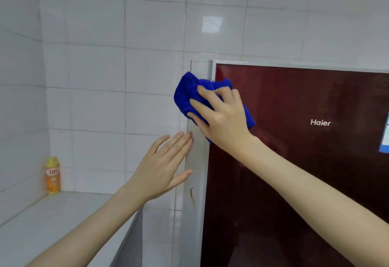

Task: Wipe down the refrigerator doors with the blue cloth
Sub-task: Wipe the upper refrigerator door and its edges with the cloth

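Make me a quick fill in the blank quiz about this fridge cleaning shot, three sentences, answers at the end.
1. The right hand presses a ____ cloth against the refrigerator door.
2. The white logo on that door reads ____.
3. The orange bottle stands on the ledge to the door's ____.
Missing words: blue; Haier; left.

Blue cloth (186,94) – dark red fridge door (294,161), white tiles (94,66), orange-yellow bottle (53,176).
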